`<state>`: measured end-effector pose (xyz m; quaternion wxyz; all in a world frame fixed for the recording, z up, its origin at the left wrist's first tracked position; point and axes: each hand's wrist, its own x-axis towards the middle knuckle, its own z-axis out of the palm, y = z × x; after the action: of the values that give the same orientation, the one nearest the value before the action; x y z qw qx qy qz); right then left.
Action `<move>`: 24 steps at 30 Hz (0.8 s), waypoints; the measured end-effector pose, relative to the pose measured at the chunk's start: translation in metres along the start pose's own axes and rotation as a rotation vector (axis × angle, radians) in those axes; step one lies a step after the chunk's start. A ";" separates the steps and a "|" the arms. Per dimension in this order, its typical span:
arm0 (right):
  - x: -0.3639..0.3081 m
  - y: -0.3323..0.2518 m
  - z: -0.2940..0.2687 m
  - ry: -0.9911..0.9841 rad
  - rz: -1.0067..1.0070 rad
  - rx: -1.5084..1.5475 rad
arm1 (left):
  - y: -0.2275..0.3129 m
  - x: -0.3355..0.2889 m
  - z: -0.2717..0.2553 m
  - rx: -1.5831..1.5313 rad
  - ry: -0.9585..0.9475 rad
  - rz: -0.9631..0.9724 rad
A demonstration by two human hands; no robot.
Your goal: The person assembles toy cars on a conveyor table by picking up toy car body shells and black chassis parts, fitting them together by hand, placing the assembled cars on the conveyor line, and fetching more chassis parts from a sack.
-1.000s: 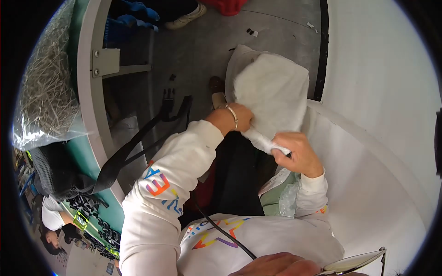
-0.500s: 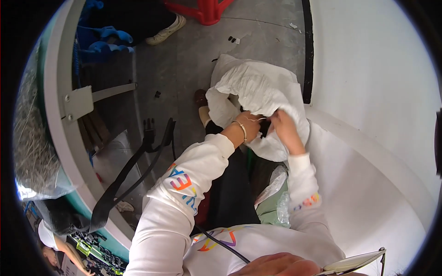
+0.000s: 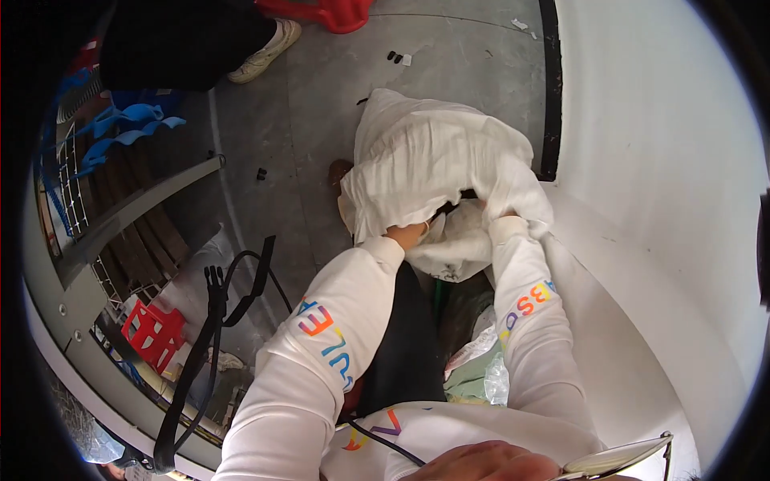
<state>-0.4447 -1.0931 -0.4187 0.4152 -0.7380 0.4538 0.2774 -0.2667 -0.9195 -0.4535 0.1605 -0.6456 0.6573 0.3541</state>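
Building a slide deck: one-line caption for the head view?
Both hands, left hand and right hand, tucked inside a white cloth above a grey floor.

sleeves: white, long, ribbed cuffs | markings: rainbow-coloured letters | trousers: black

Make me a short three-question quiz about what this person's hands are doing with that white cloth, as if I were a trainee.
1. True or false: both hands are tucked under the white cloth.
2. Which colour is the small crate under the workbench at the left? A) red B) yellow C) black
3. Fill in: the black strap hangs off the workbench on the person's ___ side.

Key
1. True. The left hand shows only in part at the cloth's lower edge, and the right hand is almost wholly hidden inside it, so neither grip can be seen clearly.
2. A, red.
3. Left.
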 end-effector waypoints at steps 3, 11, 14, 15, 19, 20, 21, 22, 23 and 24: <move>0.041 0.020 -0.014 0.031 0.005 0.113 | -0.012 0.018 -0.003 -0.004 0.025 -0.021; 0.067 -0.008 0.010 0.111 0.041 0.379 | 0.007 0.014 -0.001 -0.050 0.107 -0.061; 0.055 -0.016 0.015 0.152 0.060 0.450 | 0.011 0.002 -0.002 -0.089 0.160 -0.069; 0.029 -0.021 0.030 0.154 0.048 0.483 | 0.018 -0.008 -0.002 -0.092 0.172 -0.090; 0.024 -0.012 0.022 0.214 0.060 0.584 | 0.012 0.024 -0.018 -0.134 0.247 -0.105; 0.028 -0.013 0.023 0.219 0.063 0.615 | 0.007 0.030 -0.020 -0.142 0.256 -0.113; 0.032 -0.015 0.022 0.227 0.064 0.648 | 0.003 0.032 -0.021 -0.147 0.268 -0.122; 0.035 -0.022 0.028 0.234 0.064 0.681 | -0.001 0.033 -0.023 -0.152 0.280 -0.131; 0.049 -0.034 0.027 0.245 0.075 0.704 | 0.002 0.037 -0.023 -0.170 0.292 -0.131; 0.059 -0.045 0.027 0.255 0.085 0.727 | 0.004 0.040 -0.024 -0.187 0.304 -0.133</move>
<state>-0.3796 -1.0850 -0.4627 0.5780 -0.5517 0.6009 0.0213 -0.2688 -0.9649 -0.4627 0.0216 -0.7457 0.5943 0.3004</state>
